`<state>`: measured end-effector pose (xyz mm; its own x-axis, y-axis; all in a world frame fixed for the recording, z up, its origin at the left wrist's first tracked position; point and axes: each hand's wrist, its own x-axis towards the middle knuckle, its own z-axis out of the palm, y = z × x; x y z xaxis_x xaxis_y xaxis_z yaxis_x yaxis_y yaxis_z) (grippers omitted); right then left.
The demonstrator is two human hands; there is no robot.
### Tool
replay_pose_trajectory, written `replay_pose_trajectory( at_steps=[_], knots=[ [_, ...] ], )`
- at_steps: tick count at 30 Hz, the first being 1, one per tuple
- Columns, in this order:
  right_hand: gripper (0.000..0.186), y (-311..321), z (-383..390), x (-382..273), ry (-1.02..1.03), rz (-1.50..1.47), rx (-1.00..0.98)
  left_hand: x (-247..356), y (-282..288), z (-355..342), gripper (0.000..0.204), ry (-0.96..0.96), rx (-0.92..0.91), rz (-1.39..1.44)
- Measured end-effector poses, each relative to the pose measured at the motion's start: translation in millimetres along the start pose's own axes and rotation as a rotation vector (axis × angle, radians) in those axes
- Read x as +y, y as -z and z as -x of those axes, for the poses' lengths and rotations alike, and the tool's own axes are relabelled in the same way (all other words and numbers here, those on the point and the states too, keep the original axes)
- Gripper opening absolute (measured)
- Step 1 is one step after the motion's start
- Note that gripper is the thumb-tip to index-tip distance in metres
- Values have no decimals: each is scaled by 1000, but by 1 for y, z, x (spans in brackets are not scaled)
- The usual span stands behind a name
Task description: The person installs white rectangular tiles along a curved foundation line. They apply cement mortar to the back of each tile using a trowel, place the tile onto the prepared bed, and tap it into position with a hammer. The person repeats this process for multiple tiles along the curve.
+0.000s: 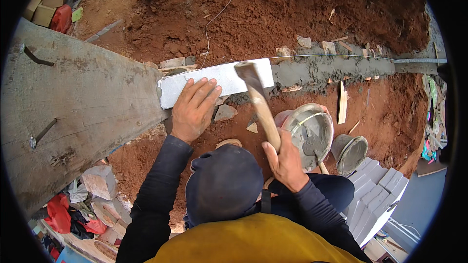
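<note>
My left hand (194, 109) lies with fingers spread on a long white block (168, 88), which rests on a grey mortar strip (319, 73) beside a string line. My right hand (285, 158) grips the wooden handle of a hammer (263, 109). Its dark metal head is over the block’s right part; I cannot tell whether it touches. A bucket (307, 143) of wet mortar, with a tool handle in it, stands right of my right hand. A smaller bucket (352, 153) sits beside it.
A wide concrete post (83, 92) with protruding metal bars fills the left side. Red earth (263, 9) flanks the mortar strip. Stacked grey blocks (375, 195) are at lower right, rubble and red cloth (58, 214) at lower left. A dark cap (224, 185) occupies the lower middle.
</note>
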<state>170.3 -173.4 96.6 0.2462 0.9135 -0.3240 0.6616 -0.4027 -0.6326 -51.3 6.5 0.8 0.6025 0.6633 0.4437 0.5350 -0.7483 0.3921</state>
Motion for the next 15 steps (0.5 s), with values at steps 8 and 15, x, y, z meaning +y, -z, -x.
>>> replay_pose_trajectory(
  at_steps=[8, 15],
  knots=[
    [44, -9, -2, 6, -45, 8, -46, -1, -1, -1, 39, 20, 10, 25],
    [42, -8, -11, -1, -59, -20, -56, 0, 0, -2, 38, 15, 11, 19]
  ],
)
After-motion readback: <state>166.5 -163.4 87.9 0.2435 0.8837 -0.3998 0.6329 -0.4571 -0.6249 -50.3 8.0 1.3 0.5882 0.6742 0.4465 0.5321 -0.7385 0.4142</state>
